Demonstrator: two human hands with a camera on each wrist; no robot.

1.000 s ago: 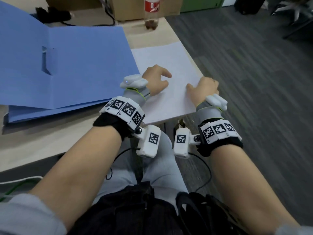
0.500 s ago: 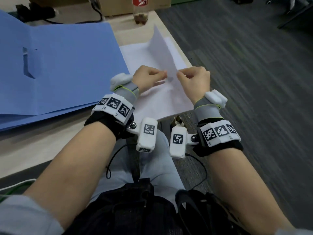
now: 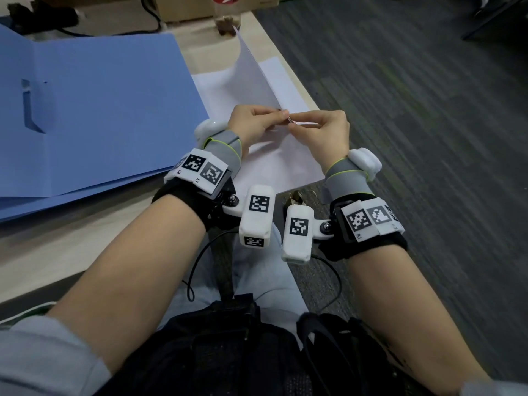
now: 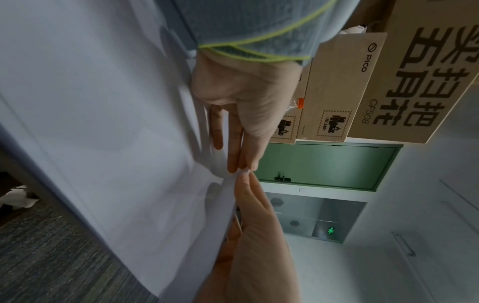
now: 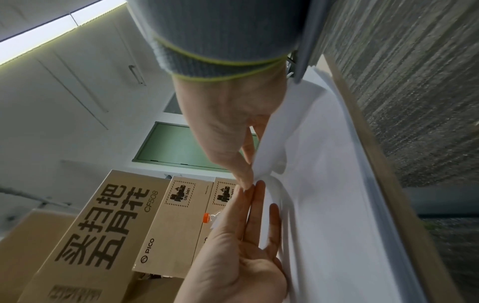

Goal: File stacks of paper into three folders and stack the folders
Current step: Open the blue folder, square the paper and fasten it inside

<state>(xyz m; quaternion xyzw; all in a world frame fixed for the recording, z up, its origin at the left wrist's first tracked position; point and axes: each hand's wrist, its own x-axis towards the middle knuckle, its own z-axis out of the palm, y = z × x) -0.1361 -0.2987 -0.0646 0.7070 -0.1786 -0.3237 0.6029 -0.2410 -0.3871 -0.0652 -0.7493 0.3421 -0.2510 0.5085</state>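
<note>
A stack of white paper (image 3: 285, 164) lies at the table's right corner. Its top paper (image 3: 251, 75) is lifted and stands curled upward; how many sheets are raised I cannot tell. My left hand (image 3: 274, 117) and right hand (image 3: 300, 125) meet fingertip to fingertip, both pinching the near edge of that raised paper. In the left wrist view the left hand (image 4: 243, 169) pinches the paper (image 4: 116, 123) from above, opposite the right hand (image 4: 245, 182). In the right wrist view the right hand (image 5: 247, 180) pinches the paper (image 5: 324, 184). An open blue folder (image 3: 108, 110) lies to the left.
A drink bottle (image 3: 227, 15) and a cardboard box (image 3: 185, 7) stand at the table's far end, with a dark cable (image 3: 114, 31) behind the folder. The table edge (image 3: 300, 90) runs just right of the paper, above grey carpet (image 3: 414, 138). More blue folders lie under the open one.
A second ago both hands lay on the flat paper stack. They have since pinched the top paper and raised it, and the hands have come together at its near edge.
</note>
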